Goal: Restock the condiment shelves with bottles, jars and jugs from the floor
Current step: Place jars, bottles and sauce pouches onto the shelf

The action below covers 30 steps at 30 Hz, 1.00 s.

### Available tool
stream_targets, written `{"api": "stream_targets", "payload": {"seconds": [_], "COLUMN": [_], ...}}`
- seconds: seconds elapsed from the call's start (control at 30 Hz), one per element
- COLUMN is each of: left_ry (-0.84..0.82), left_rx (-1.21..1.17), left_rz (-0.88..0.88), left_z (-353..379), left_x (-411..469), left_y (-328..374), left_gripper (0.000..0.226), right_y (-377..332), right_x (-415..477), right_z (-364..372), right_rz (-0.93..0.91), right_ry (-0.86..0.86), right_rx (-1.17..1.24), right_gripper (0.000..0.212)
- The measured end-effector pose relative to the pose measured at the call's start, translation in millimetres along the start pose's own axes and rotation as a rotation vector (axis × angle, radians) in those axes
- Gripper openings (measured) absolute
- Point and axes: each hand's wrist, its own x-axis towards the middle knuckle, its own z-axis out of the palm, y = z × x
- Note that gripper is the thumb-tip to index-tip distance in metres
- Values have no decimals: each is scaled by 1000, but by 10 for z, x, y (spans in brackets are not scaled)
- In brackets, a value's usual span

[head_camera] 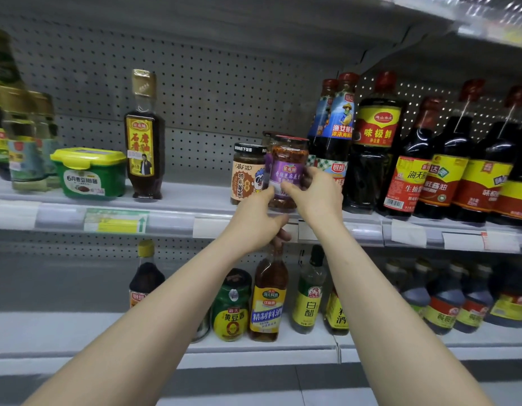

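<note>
Both hands are on the same jar (287,168) here. It's the one with the purple label and red chili stuff inside, sitting upright at the front edge of the middle shelf (195,197). I can't tell if its base is actually resting on the shelf or just hovering at the lip.

The left hand (256,218) has it from the lower left, thumb up along the side and fingers (283,237) curled in underneath. The right hand (318,194) is wrapped round the right side, thumb across the front of the label. So both are closed on it and neither has anything else.

Neighbours:
- A black-lidded jar (246,174) with an orange-brown label is just left of it, nearly touching.
- Another jar (266,137) peeks out directly behind.
- Tall dark bottles (341,121) with red caps stand just to the right and carry on down the row.
- Further left, well apart, there's a tall gold-capped bottle (144,136) and a green tub (88,172) with a yellow lid.

The lower shelf (78,326) has a green jar (232,306), a yellow-label bottle (267,303) and a clear vinegar bottle (309,291) right below the hands.
</note>
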Motion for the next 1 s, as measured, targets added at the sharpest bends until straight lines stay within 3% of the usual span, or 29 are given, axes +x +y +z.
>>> {"api": "stream_targets", "payload": {"seconds": [0.17,0.37,0.5,1.0], "left_ry": [140,224,189,-72], "left_rx": [-7,-145,-150,-13], "left_rz": [56,84,78,-609], "left_z": [-18,-42,-97,52], "left_x": [-182,-555,-926,-3258], "left_y": [-103,-312,-512,-3038], "left_gripper": [62,40,33,31], "right_y": [115,253,366,1639], "right_x": [-283,-756,-1240,-4344], "right_z": [92,177,303,1689], "right_rz": [-80,-163,-148,416], "right_ry": [138,151,168,-498], "right_rx": [138,229,225,69], "right_gripper": [46,41,36,33]}}
